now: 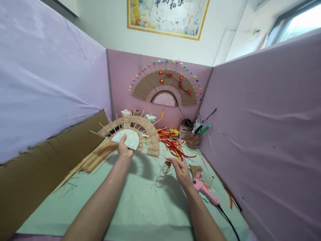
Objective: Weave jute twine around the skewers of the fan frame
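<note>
A half-round fan frame [153, 137] of thin sticks, with a wide band of woven twine, is held up above the table. My left hand [124, 149] grips it at the pale, patterned half-disc [131, 138], thumb on the front face and fingers hidden behind. At the frame's lower right, my right hand [177, 165] pinches the twine near the end of a stick, its fingers closed. Loose twine [164, 171] hangs in loops just left of the right hand.
Bundled thin sticks [94, 157] lie at left beside a cardboard strip [50, 167]. A pink glue gun [207, 191] rests at right. Coloured pipe cleaners [173, 144] and a tool pot [193, 140] stand behind. A finished fan [142, 87] hangs on the back panel.
</note>
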